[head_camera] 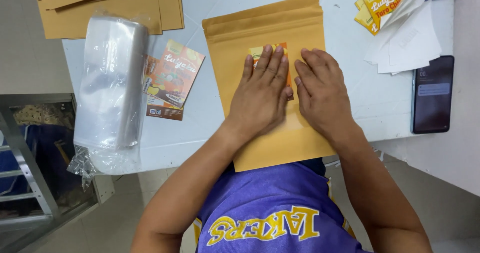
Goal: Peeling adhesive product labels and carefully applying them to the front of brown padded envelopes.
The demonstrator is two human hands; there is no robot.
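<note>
Over to the left of the left hand (260, 95), a clear plastic bundle (112, 88) lies on the white counter (200, 133), with printed labels (172, 78) between them and kraft pouches (107, 5) stacked beyond. Both hands lie open and flat, side by side, on a brown pouch (270, 38) whose near edge overhangs the counter; the left covers an orange sticker (257, 51). Right of the right hand (322, 93) sit white backing sheets (407, 40) and a dark phone (432, 94). Bare counter lies between.

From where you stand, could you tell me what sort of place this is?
Probably a small hand-packing workstation: both hands press a label onto a kraft pouch, beside a stack of kraft pouches and clear plastic bags.
</note>
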